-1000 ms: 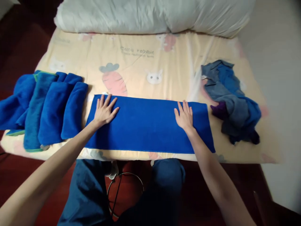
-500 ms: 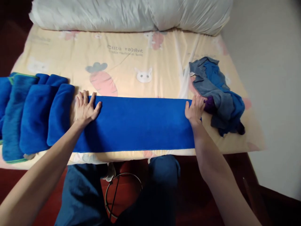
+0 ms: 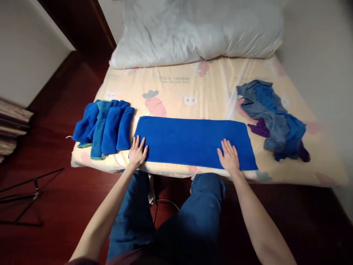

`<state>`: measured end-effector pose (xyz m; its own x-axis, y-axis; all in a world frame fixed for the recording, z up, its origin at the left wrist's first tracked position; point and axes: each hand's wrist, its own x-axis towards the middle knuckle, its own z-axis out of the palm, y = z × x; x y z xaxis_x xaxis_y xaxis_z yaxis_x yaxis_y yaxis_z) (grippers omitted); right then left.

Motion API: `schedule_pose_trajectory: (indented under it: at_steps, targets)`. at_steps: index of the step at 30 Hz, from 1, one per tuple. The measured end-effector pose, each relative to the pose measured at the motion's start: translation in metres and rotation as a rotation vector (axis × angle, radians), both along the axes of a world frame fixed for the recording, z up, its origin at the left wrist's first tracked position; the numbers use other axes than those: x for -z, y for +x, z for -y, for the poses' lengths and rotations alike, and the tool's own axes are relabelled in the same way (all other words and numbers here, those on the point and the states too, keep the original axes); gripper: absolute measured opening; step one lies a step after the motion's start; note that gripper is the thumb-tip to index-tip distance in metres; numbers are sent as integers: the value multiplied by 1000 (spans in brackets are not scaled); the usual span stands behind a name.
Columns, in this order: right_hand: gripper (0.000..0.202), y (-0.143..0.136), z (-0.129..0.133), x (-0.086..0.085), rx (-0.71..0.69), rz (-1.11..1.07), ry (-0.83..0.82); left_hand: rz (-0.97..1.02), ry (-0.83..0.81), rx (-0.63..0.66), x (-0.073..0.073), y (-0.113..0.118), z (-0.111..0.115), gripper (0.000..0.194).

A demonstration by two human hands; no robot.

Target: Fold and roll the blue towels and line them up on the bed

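Observation:
A blue towel lies spread flat along the near edge of the bed, its long side towards me. On its left end my left hand rests palm down with the fingers spread. My right hand lies flat on the towel's right part, a little in from the right end, fingers stretched out. Left of the towel, several folded blue towels lie side by side, overlapping; one has a green edge. A crumpled heap of grey-blue, blue and purple cloths is on the right.
The bed has a yellow sheet with carrot and rabbit prints. A big white bundle lies across its far side. A black metal stand is on the dark red floor at left. A wall borders the right.
Both hands have slid nearer the towel's front edge, the right one also inward from the right end. My head view has shifted, showing more floor at left.

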<state>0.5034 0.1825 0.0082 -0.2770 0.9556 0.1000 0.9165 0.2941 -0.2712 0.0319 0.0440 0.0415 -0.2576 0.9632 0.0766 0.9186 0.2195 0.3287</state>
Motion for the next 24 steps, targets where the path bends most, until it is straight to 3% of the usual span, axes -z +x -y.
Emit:
schedule_pose_trajectory:
  at_steps: [7,13,15,18,21,24]
  targets:
    - [74,80,13,13,305,9,25,41,-50,-62,-5,-41,30,63]
    - [76,101,22,18,385,41,31,129,-93,-89,5,-65,32,65]
    - [75,101,22,19,403,63,21,113,-68,-98,7,-58,34,62]
    - [72,98,22,20,421,87,-2,36,-94,-123,1,-27,47,58]
    - [68,86,25,17,490,77,-6,-81,-187,-109,-20,7,58,47]
    - [65,67,30,14,662,40,40,-237,-92,-31,-46,16,48,40]
